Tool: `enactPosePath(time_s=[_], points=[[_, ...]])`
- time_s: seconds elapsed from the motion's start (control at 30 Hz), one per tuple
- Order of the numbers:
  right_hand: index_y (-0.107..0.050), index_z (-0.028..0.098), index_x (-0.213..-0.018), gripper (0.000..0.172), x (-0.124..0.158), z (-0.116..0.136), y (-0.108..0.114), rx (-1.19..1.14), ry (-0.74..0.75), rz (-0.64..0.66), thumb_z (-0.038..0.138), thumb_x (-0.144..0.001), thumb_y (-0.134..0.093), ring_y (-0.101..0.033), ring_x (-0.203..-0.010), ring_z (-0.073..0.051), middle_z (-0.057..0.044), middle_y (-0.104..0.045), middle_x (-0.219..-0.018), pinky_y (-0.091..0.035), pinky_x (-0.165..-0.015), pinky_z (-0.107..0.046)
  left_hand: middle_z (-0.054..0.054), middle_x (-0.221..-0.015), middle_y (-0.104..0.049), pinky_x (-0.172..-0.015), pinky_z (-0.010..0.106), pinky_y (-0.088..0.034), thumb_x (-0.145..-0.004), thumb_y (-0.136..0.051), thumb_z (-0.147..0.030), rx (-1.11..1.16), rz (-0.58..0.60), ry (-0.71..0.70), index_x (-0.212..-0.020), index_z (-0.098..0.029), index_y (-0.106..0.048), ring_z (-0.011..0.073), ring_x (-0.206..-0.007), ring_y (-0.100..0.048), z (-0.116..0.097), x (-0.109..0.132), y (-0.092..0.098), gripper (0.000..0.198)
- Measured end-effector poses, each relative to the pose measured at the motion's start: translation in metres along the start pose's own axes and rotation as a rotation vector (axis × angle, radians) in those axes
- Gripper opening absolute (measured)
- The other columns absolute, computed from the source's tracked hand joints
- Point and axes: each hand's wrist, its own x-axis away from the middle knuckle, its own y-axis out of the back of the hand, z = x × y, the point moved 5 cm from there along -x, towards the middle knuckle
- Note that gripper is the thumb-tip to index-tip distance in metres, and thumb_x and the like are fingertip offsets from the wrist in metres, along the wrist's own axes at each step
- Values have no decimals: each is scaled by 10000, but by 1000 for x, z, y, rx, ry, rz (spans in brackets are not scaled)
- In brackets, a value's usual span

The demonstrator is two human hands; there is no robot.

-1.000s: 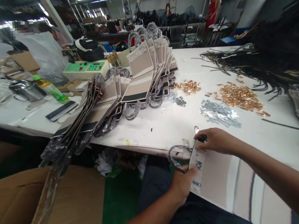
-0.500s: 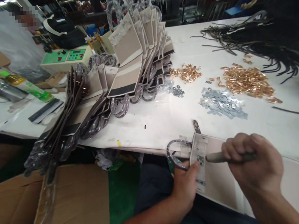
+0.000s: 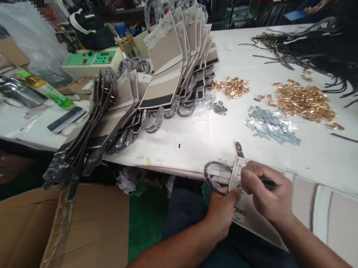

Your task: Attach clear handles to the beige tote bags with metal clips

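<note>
A beige bag panel (image 3: 256, 216) lies at the front edge of the table, with a plastic-wrapped loop handle (image 3: 211, 177) at its left end. My left hand (image 3: 224, 211) grips that end, its thumb on top near a small metal piece (image 3: 239, 187). Closed round a dark-ended tool (image 3: 268, 182), my right hand (image 3: 268, 189) is over the panel, close to my left thumb. The tool's tip is hidden by my fingers. Just beyond the panel lies a small metal-ended strap (image 3: 239, 149).
Stacked bag panels with wrapped handles (image 3: 165, 77) stand at the left. Gold clips (image 3: 303, 99) and grey metal plates (image 3: 269, 124) lie in piles on the white table (image 3: 198, 140). Black straps (image 3: 331, 64) are at the right, a cardboard box (image 3: 90, 236) lower left.
My right hand has moved left and turned, bringing the tool against the panel near my left thumb. My left hand keeps its hold. The view has shifted slightly.
</note>
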Motion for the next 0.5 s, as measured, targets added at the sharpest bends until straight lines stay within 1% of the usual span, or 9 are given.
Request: enactPosePath(time_s=[0.03,0.07,0.17,0.2,0.23,0.27,0.4,0.5], points=[[-564,205,-648,431,-1,-1,-1,30,-21,31,319,-1037,-709,-515,-582,-149,-8,-567,-641,-397,-556,-298,59,-786,-739,-715,281,-486,-724,-839,-422,-3,-6,-5,-808,-130,-771,182,-738,-651,0,0,1,311],[-560,207,-642,447,-3,-2,1,14,-51,32,344,-1041,-706,-505,-570,-146,-5,-560,-632,-393,-540,-291,59,-773,-736,-698,278,-479,-724,-828,-414,-7,-12,-12,-811,-126,-775,179,-723,-647,1,0,1,305],[-536,218,-644,462,-11,-6,7,-153,-132,-65,389,-1037,-710,-472,-523,-139,19,-516,-606,-384,-484,-274,80,-804,-756,-682,281,-476,-718,-795,-402,-18,-7,-42,-853,-105,-797,190,-724,-661,4,0,2,327],[-532,219,-644,463,-13,-6,7,-180,-136,-83,396,-1029,-718,-468,-513,-138,24,-509,-603,-381,-473,-271,86,-811,-760,-687,284,-483,-717,-787,-401,-20,-2,-50,-862,-99,-799,195,-727,-667,6,-1,2,336],[-537,216,-643,464,-15,-4,5,-169,-134,-71,404,-1024,-723,-470,-511,-136,24,-512,-603,-383,-473,-270,87,-805,-758,-689,287,-488,-718,-781,-400,-23,-2,-57,-859,-95,-797,195,-723,-668,7,-2,3,336],[-546,211,-638,468,-18,-2,0,-126,-130,-32,412,-1022,-722,-470,-511,-133,23,-517,-599,-383,-481,-269,84,-791,-752,-686,286,-490,-720,-778,-397,-25,-7,-63,-847,-96,-791,191,-711,-664,9,-2,3,328],[-547,196,-599,511,-22,7,-22,130,-90,198,424,-1037,-677,-458,-528,-122,24,-511,-568,-361,-524,-269,60,-752,-721,-651,263,-468,-741,-784,-374,-26,-31,-92,-779,-114,-748,164,-673,-636,11,-5,6,265],[-505,199,-587,532,-19,5,-25,194,-55,265,425,-1047,-649,-439,-539,-118,28,-492,-570,-346,-533,-272,60,-794,-735,-675,257,-481,-751,-768,-336,-18,-19,-116,-808,-122,-757,165,-710,-650,9,-4,5,221]])
